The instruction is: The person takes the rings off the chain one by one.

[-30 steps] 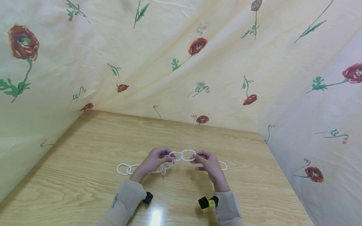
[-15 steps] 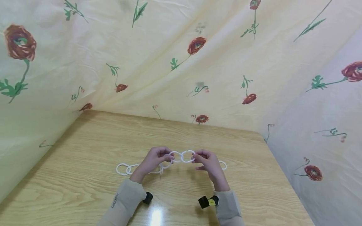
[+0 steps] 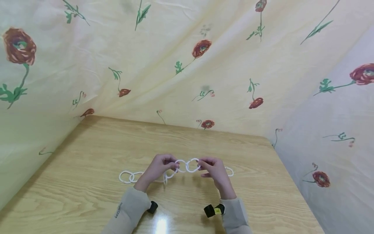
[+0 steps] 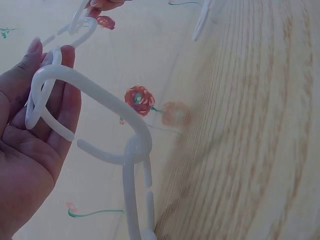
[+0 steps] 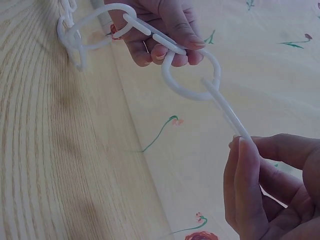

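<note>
A chain of white plastic links (image 4: 102, 95) hangs between and below my hands. With thumb and fingers, my left hand (image 3: 160, 169) pinches a link partway along the chain. My right hand (image 3: 215, 169) pinches the white end link (image 5: 227, 107) between thumb and fingertips. That end link passes through the neighbouring link (image 5: 182, 92), which reaches across to my left fingers. Small gaps show in several links in the left wrist view. Beyond my left hand, the chain's tail (image 3: 125, 177) lies on the table, partly hidden by the wrist.
Another white link (image 3: 230, 171) lies on the wood-grain table (image 3: 257, 201), partly behind my right hand. Flower-patterned cloth (image 3: 163, 81) stands around the back and sides of the table. Black devices (image 3: 152, 207) are strapped at both wrists.
Between my hands, the two links have turned and now stand more tilted. The hanging part below my left hand has swung slightly left. Both hands keep their grip.
</note>
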A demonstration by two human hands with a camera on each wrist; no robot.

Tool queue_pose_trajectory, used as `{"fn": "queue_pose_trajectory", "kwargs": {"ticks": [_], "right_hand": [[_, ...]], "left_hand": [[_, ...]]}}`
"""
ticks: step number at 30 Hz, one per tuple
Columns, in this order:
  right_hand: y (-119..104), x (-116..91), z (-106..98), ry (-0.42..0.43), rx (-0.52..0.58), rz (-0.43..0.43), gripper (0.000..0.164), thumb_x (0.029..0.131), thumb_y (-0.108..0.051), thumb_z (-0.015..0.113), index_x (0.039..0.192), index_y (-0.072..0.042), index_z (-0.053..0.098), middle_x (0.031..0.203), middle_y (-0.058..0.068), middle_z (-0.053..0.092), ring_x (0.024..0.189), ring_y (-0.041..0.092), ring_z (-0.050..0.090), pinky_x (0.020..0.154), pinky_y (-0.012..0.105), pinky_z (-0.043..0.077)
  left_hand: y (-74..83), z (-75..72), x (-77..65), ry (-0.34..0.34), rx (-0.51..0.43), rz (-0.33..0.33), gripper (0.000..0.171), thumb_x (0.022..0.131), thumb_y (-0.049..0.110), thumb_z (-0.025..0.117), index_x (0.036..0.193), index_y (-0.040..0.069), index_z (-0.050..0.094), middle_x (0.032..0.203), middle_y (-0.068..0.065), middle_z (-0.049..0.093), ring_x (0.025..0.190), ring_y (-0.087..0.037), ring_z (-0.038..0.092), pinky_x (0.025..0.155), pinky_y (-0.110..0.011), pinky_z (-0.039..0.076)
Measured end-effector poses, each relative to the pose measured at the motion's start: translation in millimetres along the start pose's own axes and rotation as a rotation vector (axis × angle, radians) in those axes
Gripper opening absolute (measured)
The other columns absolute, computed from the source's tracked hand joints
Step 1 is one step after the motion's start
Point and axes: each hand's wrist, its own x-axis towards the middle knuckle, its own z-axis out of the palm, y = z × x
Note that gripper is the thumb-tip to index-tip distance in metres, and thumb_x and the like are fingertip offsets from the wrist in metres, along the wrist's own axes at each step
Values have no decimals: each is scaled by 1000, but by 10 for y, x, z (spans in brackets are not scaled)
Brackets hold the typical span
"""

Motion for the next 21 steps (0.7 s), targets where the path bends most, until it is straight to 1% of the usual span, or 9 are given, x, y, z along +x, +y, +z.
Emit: {"fn": "queue_pose_trajectory", "kwargs": {"ticks": [5,11,13,17,21], "right_hand": [[-5,-9,24,-17,-11,0,26,93,-7,62,111,11,65,82,1,68,74,9,63,55,20,57],[-14,-13,35,-45,-40,-11,26,94,-9,62,112,10,65,82,1,68,74,9,62,56,21,57],[-13,-14,34,-61,-47,-17,27,94,-9,61,112,11,65,80,-1,67,74,9,62,56,20,57],[-1,-19,36,-93,-52,-27,31,94,-10,61,114,13,63,78,-5,65,75,8,61,55,20,56],[1,-27,47,-110,-62,-34,32,95,-11,61,114,14,62,78,-5,65,75,8,61,55,20,57]], "left_hand": [[-1,17,2,-9,40,21,15,92,5,63,98,-8,67,92,-22,71,75,-9,67,77,-34,61],[4,38,9,-12,60,21,16,90,8,67,95,-6,68,89,-21,70,73,-8,67,76,-37,62],[0,47,9,-15,71,16,16,89,9,68,95,-5,68,88,-20,71,72,-7,66,76,-38,61],[-22,62,9,-21,77,28,17,89,10,68,94,-7,68,88,-22,70,71,-6,66,76,-39,61],[-39,64,11,-22,61,28,18,89,9,68,94,-8,67,88,-24,70,73,-12,68,75,-39,62]]}}
